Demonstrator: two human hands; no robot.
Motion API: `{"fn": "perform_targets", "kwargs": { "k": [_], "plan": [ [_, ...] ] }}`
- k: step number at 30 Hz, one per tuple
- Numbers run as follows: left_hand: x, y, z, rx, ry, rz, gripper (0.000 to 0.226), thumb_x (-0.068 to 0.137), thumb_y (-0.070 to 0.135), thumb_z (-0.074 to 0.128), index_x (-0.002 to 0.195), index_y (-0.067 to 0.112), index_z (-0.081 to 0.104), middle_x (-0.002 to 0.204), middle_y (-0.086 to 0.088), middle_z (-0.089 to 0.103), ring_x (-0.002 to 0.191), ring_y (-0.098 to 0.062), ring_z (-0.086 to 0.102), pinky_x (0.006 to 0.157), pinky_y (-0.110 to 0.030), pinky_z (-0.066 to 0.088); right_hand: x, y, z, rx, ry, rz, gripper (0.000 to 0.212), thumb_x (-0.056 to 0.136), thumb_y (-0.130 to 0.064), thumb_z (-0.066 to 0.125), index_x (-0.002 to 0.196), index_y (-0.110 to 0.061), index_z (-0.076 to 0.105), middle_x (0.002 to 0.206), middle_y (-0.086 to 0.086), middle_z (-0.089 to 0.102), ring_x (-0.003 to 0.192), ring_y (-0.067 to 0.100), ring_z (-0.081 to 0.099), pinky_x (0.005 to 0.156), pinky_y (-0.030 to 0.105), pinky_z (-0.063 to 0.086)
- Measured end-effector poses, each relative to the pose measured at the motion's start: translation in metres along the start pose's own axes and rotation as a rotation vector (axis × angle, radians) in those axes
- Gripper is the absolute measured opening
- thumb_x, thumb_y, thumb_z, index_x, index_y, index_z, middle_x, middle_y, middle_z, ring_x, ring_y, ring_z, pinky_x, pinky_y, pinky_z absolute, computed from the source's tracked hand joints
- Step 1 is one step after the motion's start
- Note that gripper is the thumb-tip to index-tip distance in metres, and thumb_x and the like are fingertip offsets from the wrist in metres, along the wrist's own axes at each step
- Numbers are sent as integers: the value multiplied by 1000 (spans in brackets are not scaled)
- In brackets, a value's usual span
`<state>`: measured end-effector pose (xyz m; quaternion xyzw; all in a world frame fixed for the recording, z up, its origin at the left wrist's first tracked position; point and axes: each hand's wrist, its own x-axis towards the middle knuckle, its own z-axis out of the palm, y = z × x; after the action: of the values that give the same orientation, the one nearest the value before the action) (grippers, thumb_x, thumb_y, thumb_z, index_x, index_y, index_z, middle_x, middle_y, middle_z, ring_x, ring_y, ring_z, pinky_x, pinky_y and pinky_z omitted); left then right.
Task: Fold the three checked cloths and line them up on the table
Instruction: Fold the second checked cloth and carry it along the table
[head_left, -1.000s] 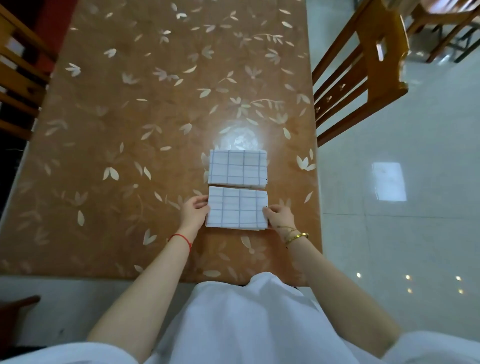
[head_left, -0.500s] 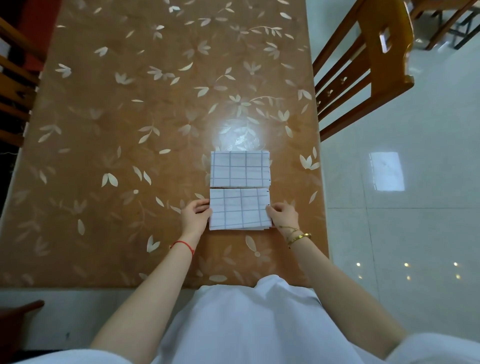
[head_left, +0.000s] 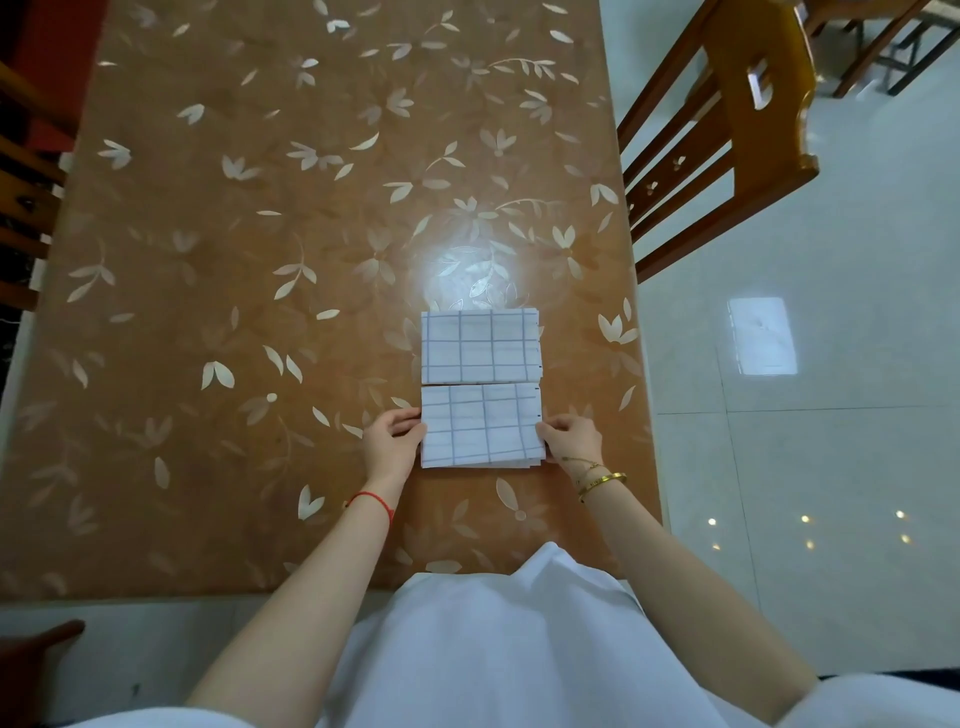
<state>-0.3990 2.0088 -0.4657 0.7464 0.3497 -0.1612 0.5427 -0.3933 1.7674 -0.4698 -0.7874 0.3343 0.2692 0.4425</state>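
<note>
**Q:** How do you get folded cloths to sit in a neat row?

**A:** I'm working on a long table with a glossy brown leaf-print cover (head_left: 218, 291), with an orange-brown wooden slatted chair (head_left: 737, 135) off the right edge. The folded cloths sit toward the right side, close to me. The far folded white cloth with a blue-grey check (head_left: 480, 345) is already parked flat. The near folded checked cloth (head_left: 480, 426) is the one I'm squaring up: its far edge lies just beside the parked one, a thin seam between them, maybe touching, I honestly can't tell. I only see two bundles, so the third is either somewhere out of view or tucked in that thicker near stack, can't say which.

**Q:** What are your hands doing?

**A:** My left hand (head_left: 390, 441) is at the left short edge, my right hand (head_left: 571, 439) at the right short edge. Fingers curled in, tips against the edges, lightly bracketing the cloth rather than clamping it. Nothing lifted.

**Q:** Any trick?

**A:** Push evenly from both sides so the layers stack flush, since the near right corner looks a bit fanned. Match the side edges to the far cloth, and slide instead of lifting, or the folds spring apart.
</note>
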Motion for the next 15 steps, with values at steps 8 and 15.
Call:
{"fn": "perform_targets", "kwargs": {
  "k": [8,15],
  "plan": [
    [-2,2,1,-22,-2,-12,16,88,12,71,99,23,68,99,0,72,97,-19,69,90,-45,58,2,6,-2,19,-16,23,9,80,-35,62,73,-33,67,83,-2,72,86,21,69,80,45,59],
    [-4,-1,-2,-153,-16,-82,17,88,11,71,101,21,69,105,-4,73,100,-21,69,91,-43,58,-11,-1,-3,27,-11,-30,8,83,-32,62,76,-32,66,81,-1,72,82,19,70,79,44,59]
  ]
}}
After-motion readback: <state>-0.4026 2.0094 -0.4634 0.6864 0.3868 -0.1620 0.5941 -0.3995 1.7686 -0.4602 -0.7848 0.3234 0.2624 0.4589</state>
